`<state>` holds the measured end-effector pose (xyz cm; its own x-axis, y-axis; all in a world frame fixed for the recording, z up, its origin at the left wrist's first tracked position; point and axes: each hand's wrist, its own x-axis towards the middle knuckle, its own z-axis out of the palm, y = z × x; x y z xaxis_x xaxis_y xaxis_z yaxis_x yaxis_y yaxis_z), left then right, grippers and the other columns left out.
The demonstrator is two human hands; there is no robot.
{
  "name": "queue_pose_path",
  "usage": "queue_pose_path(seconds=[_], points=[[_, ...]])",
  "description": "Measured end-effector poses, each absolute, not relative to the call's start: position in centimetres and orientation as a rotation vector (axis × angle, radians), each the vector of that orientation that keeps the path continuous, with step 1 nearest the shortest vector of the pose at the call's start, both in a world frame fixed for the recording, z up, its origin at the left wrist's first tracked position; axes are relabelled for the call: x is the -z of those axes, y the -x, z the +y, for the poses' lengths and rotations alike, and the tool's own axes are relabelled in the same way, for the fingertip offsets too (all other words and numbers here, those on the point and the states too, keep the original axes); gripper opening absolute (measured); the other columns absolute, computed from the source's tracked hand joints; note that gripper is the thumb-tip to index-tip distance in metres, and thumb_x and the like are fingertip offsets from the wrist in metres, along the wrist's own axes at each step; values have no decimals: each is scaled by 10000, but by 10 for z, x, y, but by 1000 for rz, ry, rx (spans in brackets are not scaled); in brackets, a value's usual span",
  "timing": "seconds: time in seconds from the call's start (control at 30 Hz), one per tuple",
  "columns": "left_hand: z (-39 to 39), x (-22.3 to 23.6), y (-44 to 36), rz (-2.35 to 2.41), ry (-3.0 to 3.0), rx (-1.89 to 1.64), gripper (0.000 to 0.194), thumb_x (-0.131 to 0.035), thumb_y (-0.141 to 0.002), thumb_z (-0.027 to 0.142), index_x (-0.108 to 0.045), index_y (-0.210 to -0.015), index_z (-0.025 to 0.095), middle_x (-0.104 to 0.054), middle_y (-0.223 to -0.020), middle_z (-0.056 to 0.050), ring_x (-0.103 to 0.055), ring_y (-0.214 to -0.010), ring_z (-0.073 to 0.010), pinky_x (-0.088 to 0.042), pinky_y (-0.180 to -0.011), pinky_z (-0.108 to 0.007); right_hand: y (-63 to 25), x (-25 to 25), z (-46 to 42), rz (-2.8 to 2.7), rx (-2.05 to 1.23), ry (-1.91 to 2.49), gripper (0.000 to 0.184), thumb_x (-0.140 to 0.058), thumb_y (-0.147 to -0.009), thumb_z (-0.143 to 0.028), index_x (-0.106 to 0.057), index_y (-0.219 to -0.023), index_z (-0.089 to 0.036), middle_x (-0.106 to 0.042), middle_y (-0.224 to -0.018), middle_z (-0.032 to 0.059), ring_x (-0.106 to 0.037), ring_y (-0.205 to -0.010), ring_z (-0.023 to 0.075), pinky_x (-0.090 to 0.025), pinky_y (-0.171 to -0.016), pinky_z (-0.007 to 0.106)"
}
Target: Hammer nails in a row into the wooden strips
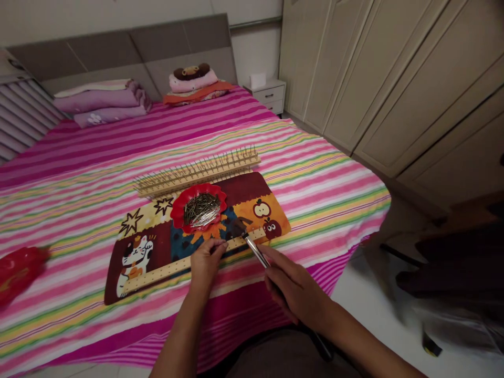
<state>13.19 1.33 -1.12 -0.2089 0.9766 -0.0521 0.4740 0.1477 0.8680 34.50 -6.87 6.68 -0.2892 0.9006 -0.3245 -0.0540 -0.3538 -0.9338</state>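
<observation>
My right hand (pixel 297 289) is wrapped round a hammer (pixel 256 251) with a shiny metal shaft and a dark grip. The hammer's dark head hangs just above a pale wooden strip (pixel 169 270) that has rows of small holes or dots along it. My left hand (pixel 207 260) rests at the strip's middle, thumb and fingers pinched together over it; what they pinch is too small to make out. Beyond the hands, a red scalloped dish (pixel 177 212) holds many loose nails (pixel 202 209). Strip and dish both lie on a patterned mat (pixel 252 186) with a cat and apples.
Behind the mat lie wooden strips bristling with upright nails (pixel 197 170). Another red dish (pixel 19 270) sits at the left edge. Everything rests on a striped bedspread (pixel 323 184). Folded bedding (pixel 106 102) is by the headboard; wardrobes (pixel 374 79) line the right.
</observation>
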Motion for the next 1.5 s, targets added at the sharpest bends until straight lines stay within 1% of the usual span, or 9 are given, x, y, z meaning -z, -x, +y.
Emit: queue_pose_path(seconds=[0.17,0.33,0.43,0.53,0.7,0.97,1.13,1.37,1.5], points=[[13,10,-135,1800,-1472,-1014,164,-631,-621,393,-646,-608,230,-623,-641,29,-531,-615,-121,-412,-643,-238,-330,-66,-57,-1292,-1732,1219,478,-368,-928,-176,-441,-1392,-260,-454,-610,-71,-426,-451,67,-334,-413,165],[12,11,-136,1802,-1539,-1035,150,-622,-644,369,-631,-592,229,-585,-588,42,-497,-569,-111,-389,-597,-231,-324,-61,-50,-1414,-1665,1196,473,-358,-940,-178,-435,-1396,-276,-464,-587,-68,-423,-455,81,-352,-447,187],[11,13,-136,1801,-1592,-1031,131,-616,-652,335,-621,-582,225,-589,-590,41,-516,-590,-117,-388,-597,-232,-324,-58,-51,-1468,-1629,1198,465,-385,-926,-153,-481,-1363,-281,-467,-589,-63,-426,-486,87,-354,-471,192],[11,13,-137,1794,-1593,-1042,132,-613,-670,343,-639,-616,226,-630,-640,33,-546,-622,-123,-412,-627,-234,-328,-58,-58,-1400,-1605,1192,435,-379,-957,-214,-454,-1380,-281,-483,-644,-50,-437,-538,91,-360,-491,194],[11,9,-139,1787,-1561,-1019,149,-613,-669,367,-655,-631,228,-658,-669,18,-568,-650,-134,-425,-645,-241,-334,-68,-67,-1349,-1585,1214,442,-360,-985,-311,-389,-1424,-269,-478,-658,-45,-433,-547,96,-348,-486,196],[11,4,-141,1819,-1557,-981,122,-610,-664,334,-632,-606,229,-606,-606,28,-529,-601,-131,-409,-619,-239,-330,-68,-63,-1317,-1658,1202,447,-356,-973,-277,-406,-1416,-265,-483,-655,-44,-412,-512,89,-328,-453,187],[11,2,-142,1848,-1598,-950,125,-602,-673,268,-591,-559,219,-555,-561,40,-511,-585,-122,-378,-588,-227,-323,-65,-56,-1412,-1671,1248,462,-386,-920,-168,-486,-1362,-257,-450,-594,-63,-413,-464,79,-330,-434,182],[10,9,-141,1818,-1559,-946,146,-612,-670,355,-666,-679,220,-642,-663,11,-564,-632,-139,-429,-644,-250,-338,-79,-68,-1159,-1714,1213,511,-410,-917,-349,-393,-1421,-263,-499,-655,-62,-369,-386,55,-264,-352,180],[17,-7,-121,1821,-1549,-906,188,-612,-664,367,-686,-765,227,-660,-678,7,-581,-640,-149,-456,-633,-246,-351,-77,-76,-1003,-1662,1304,598,-465,-868,-462,-406,-1414,-226,-478,-595,-76,-321,-332,45,-216,-306,179]])
